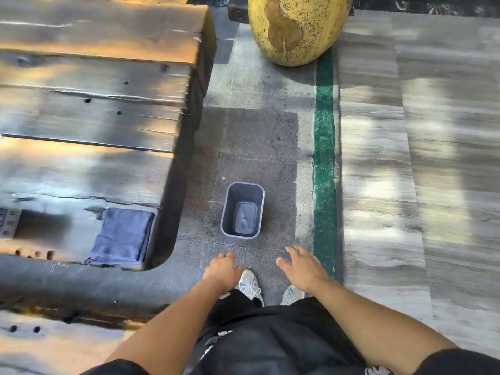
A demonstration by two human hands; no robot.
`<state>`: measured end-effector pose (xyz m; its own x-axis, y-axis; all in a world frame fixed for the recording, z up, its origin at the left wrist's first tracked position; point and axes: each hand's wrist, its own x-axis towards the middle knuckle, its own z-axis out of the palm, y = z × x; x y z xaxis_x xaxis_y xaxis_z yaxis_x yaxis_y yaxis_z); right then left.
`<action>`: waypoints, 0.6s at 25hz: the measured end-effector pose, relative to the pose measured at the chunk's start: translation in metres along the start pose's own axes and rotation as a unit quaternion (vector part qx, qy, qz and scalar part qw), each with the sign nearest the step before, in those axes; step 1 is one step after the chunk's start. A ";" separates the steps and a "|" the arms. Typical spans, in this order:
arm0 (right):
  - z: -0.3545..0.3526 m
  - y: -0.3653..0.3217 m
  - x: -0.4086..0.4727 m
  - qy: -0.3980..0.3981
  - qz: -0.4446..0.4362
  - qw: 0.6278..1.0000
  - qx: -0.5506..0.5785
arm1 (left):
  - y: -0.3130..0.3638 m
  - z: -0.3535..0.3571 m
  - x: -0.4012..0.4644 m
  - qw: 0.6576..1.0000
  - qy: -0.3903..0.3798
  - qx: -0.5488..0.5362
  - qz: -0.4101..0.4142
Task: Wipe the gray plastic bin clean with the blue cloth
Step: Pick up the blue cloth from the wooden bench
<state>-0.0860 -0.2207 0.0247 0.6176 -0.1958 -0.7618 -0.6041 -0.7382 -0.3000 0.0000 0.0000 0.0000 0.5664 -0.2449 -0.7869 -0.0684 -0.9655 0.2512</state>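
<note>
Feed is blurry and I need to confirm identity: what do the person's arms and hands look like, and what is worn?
Both forearms are bare, with no gloves, watch or rings visible on the left hand or right hand. Short black sleeves end near the elbows.

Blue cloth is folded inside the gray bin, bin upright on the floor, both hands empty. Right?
Not quite. The head view shows the blue cloth folded on the wooden bench, not inside the gray bin. The bin stands upright on the floor; left hand and right hand are empty.

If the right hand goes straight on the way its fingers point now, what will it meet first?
Probably the gray bin. The right hand is open and empty, fingers aimed forward and slightly left, with only bare floor between. Depth is unclear, so it might pass just beside the rim.
</note>
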 end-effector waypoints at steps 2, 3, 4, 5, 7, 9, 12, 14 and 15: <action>-0.001 -0.016 0.007 0.000 -0.001 1.000 -0.014 | -0.015 -0.007 0.001 1.000 0.007 -0.008 -0.008; 0.000 -0.023 0.011 0.000 -0.001 1.000 -0.022 | -0.022 -0.009 0.003 1.000 0.011 -0.011 -0.008; -0.001 -0.031 0.014 -0.006 0.001 1.000 -0.024 | -0.028 -0.013 0.004 1.000 0.012 -0.018 -0.012; 0.000 -0.039 0.019 -0.009 -0.002 0.999 -0.032 | -0.033 -0.016 0.006 0.999 0.016 -0.026 -0.016; 0.001 -0.054 0.023 -0.017 -0.013 0.999 -0.048 | -0.042 -0.021 0.008 0.998 0.023 -0.049 -0.023; -0.001 -0.068 0.028 -0.025 -0.031 0.997 -0.065 | -0.049 -0.026 0.008 0.997 0.028 -0.069 -0.033; -0.011 -0.090 0.041 -0.038 -0.059 0.993 -0.100 | -0.061 -0.030 0.010 0.992 0.042 -0.101 -0.060; -0.019 -0.102 0.051 -0.053 -0.082 0.988 -0.123 | -0.066 -0.034 0.011 0.989 0.051 -0.116 -0.082; -0.024 -0.107 0.058 -0.057 -0.096 0.984 -0.136 | -0.068 -0.037 0.012 0.986 0.055 -0.125 -0.094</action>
<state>0.0260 -0.1682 0.0266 0.6375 0.0266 -0.7700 -0.3145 -0.9033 -0.2917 0.0417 0.0658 -0.0054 0.6368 -0.0394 -0.7700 0.2425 -0.9378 0.2485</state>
